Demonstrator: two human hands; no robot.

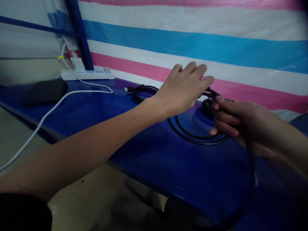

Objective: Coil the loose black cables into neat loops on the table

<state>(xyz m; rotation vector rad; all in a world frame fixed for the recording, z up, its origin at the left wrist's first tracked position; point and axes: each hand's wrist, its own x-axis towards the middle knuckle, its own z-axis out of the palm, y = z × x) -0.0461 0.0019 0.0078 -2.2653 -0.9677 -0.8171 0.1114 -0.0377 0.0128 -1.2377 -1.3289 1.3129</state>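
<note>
A thick black cable (251,163) runs between my hands, and part of it drops in a wide loop past the front right of the blue desk top. My right hand (240,118) is closed on it, thumb and fingers pinching a bundle of its strands. Reaching across from the left, my left hand (184,86) has its fingers curled over the same cable; its fingertips are partly hidden. Below and between them, cable loops (197,139) hang low or rest on the desk. Behind my left wrist lies a coiled thin black cable (137,96) with a flat plug.
On the blue desk (96,115), a white power strip (89,75) holds a white charger (77,64). Its white cable (53,110) crosses the left side near a flat black case (45,91). A striped sheet (154,41) hangs behind, beside a blue metal post (80,35).
</note>
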